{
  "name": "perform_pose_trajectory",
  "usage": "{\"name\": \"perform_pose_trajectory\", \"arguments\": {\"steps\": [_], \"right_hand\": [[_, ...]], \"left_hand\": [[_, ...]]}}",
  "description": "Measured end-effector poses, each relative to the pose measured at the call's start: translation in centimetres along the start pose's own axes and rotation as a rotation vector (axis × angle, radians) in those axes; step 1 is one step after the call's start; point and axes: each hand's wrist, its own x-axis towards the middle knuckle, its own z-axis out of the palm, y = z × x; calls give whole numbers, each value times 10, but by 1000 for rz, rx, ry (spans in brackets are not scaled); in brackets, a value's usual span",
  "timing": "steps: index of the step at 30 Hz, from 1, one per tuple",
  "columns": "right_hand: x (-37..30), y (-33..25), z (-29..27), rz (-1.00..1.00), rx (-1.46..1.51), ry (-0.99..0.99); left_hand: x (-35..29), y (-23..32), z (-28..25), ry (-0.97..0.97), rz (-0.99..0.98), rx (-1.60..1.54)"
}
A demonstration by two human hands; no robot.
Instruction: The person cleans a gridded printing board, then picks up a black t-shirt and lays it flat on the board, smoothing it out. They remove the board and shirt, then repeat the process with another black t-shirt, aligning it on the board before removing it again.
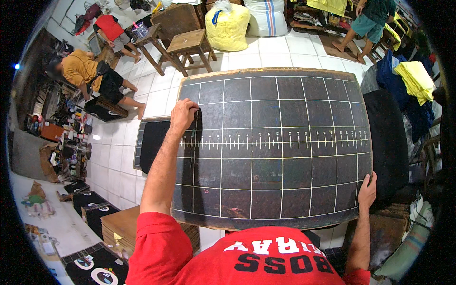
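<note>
Quickly noted: my left hand [183,113] pinched the board [270,147] at its far-left edge, my right hand [367,191] gripped its near-right edge. Board lay flat before me, looked stiff, bulky, probably heavy; edges best for holding.

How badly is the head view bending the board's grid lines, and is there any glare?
Head view: fisheye bows the dark gridded board's edges and white lines outward; black corners vignette the frame; mild sheen on the white floor tiles; both hands, left and right, are sharp.

Large dark gridded board [280,147], apparently tilted upright.
</note>
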Motion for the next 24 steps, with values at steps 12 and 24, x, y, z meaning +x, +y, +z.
{"name": "perform_pose_trajectory", "arguments": {"steps": [12,24], "right_hand": [[0,-1,-2,32,1,-29],[0,-3,-2,30,-8,-12]], "left_hand": [[-8,-2,1,0,92,21],[-21,0,-4,-36,99,3]]}}
